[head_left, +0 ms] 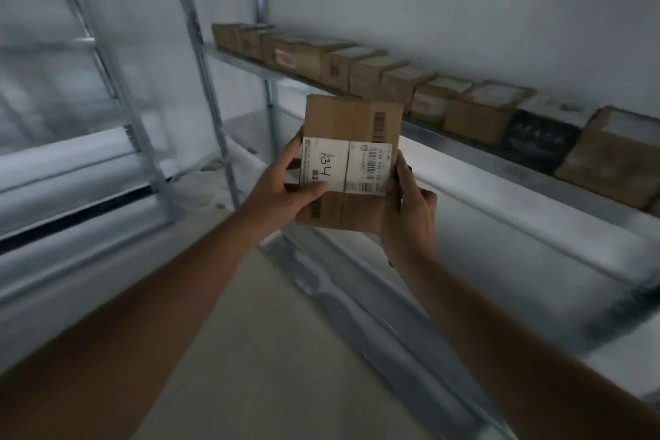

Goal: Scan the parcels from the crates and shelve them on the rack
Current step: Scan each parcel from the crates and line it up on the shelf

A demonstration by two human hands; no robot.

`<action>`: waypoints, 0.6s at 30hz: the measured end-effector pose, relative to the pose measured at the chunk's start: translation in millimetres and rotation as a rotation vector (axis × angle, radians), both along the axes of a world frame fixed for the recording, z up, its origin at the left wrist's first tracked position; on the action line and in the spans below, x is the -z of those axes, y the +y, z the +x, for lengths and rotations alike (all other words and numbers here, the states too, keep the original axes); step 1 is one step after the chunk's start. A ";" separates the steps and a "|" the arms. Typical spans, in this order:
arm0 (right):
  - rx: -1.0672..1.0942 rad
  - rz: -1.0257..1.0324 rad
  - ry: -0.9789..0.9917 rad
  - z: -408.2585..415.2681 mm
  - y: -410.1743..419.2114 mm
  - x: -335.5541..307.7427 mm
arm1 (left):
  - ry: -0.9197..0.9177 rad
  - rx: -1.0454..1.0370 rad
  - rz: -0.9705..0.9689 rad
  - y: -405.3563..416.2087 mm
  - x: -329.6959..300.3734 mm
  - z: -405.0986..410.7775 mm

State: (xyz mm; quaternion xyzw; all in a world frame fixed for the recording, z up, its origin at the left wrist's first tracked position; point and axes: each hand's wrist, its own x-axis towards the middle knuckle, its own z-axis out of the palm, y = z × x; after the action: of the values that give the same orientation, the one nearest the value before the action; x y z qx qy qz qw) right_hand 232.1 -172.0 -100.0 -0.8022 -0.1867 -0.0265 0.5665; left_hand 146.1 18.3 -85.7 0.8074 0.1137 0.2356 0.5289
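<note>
Holding a cardboard parcel up between both hands.
The left hand gripped its left edge, thumb across the white label marked "A34"; the right hand clasped the right edge. Beyond the hands, a metal rack shelf carried a row of boxes.

Brown parcel w/ white label, black barcodes; grey rack.
</note>
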 end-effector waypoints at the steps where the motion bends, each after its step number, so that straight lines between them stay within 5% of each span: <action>1: -0.027 0.001 0.010 11.0 19.0 2.7 | -0.008 -0.018 -0.006 13.5 0.6 4.9; 18: -0.330 -0.113 -0.056 125.3 354.0 78.5 | 0.116 -0.191 -0.094 317.2 59.7 68.7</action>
State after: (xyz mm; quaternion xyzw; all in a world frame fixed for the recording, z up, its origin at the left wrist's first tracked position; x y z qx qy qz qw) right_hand 357.5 182.0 -178.5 -0.7902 -0.3330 0.0550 0.5115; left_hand 214.8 335.6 -145.4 0.7795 0.2314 0.2323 0.5337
